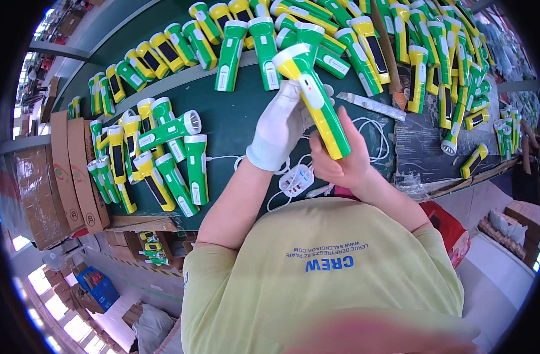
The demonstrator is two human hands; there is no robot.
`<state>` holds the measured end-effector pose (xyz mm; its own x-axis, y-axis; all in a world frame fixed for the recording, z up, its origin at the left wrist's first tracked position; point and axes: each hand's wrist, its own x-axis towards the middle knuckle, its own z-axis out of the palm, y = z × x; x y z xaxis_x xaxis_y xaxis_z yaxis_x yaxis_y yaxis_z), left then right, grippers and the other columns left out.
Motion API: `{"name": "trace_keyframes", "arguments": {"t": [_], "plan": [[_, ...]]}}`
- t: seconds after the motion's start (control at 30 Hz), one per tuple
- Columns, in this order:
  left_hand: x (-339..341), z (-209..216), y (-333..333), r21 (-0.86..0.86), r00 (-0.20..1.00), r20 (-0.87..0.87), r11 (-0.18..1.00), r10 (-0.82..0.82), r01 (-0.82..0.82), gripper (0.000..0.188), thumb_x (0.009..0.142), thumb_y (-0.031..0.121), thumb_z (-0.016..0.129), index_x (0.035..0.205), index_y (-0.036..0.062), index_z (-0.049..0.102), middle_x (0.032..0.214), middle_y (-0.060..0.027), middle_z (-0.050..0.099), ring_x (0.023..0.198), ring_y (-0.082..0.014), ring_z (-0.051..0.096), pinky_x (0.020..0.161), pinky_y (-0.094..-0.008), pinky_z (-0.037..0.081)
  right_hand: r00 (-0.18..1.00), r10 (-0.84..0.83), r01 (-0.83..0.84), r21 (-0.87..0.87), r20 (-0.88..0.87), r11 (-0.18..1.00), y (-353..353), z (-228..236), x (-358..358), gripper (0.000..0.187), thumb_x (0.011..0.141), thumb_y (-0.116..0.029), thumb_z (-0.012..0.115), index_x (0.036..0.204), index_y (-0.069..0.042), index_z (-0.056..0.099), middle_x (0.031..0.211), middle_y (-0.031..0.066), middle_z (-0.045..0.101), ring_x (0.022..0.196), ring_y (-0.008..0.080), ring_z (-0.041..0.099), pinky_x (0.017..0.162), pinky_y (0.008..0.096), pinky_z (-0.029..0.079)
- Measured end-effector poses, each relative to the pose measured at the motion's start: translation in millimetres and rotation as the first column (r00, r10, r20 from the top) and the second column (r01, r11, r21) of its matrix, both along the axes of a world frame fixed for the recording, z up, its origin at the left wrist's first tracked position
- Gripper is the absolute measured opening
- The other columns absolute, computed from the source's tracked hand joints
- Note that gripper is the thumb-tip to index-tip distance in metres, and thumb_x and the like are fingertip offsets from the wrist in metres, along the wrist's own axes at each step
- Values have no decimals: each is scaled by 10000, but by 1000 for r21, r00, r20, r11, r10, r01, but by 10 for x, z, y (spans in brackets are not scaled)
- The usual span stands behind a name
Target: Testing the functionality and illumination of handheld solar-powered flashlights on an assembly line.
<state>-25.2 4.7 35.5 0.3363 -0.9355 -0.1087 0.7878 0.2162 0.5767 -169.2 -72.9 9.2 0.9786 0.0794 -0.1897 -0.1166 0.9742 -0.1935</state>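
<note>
A green and yellow flashlight [318, 105] is held tilted above the green table, its wide head up and to the left. A small red light glows on its green side. My left hand [280, 125], in a white glove, is closed around it below the head, its fingers partly hidden behind it. My bare right hand [348, 154] grips the lower end, thumb along the side. Below the hands lies a white multi-port charger [296, 180] with white cables [376, 133]. One cable runs left to an upright-lying flashlight [196, 171].
Several flashlights [163, 50] line the table's far side, more crowd the left group [134, 150], and a pile [441, 59] lies at right on cardboard. A long pale flat strip [371, 106] lies right of the hands. Cardboard boxes [75, 171] stand at the left edge.
</note>
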Motion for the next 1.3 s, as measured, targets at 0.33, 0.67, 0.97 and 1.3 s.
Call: {"name": "trace_keyframes", "arguments": {"t": [0.33, 0.67, 0.97, 1.3], "plan": [[-62, 39, -127, 131, 978, 207, 991, -30, 2, 489, 995, 356, 526, 1341, 22, 434, 1173, -134, 607, 1075, -236, 602, 954, -387, 485, 950, -203, 89, -419, -236, 904, -5, 91, -98, 740, 968, -646, 292, 1037, 19, 611, 632, 105, 569, 460, 142, 471, 430, 242, 339], [-58, 213, 128, 206, 831, 553, 977, -65, -61, 599, 961, 340, 562, 1397, -37, 401, 1217, -149, 607, 1061, -212, 618, 910, -315, 477, 425, -881, 597, -796, 205, 102, -1648, 734, -849, 299, 912, -304, 622, 1034, -32, 616, 743, 23, 598, 579, 82, 509, 464, 200, 334], [-80, 366, 78, 260, 791, 601, 964, -113, -60, 387, 972, 260, 559, 1255, -2, 535, 1064, -105, 649, 951, -182, 626, 858, -306, 488, 336, -917, -796, -455, 218, -399, -3345, 791, -1583, 942, 796, -690, 610, 1425, -15, 422, 1371, 228, 522, 1272, 386, 506, 1046, 468, 409], [279, 1611, 230, -541, 17, 832, 816, 555, -205, 403, 787, 100, 699, 1149, -45, 595, 1112, -170, 615, 912, -242, 627, 811, -297, 502, 789, -301, 429, -831, 535, -352, -1517, 1708, -1254, 335, 1017, -207, 454, 1110, 53, 643, 975, 136, 696, 910, 191, 654, 755, 297, 489]]}}
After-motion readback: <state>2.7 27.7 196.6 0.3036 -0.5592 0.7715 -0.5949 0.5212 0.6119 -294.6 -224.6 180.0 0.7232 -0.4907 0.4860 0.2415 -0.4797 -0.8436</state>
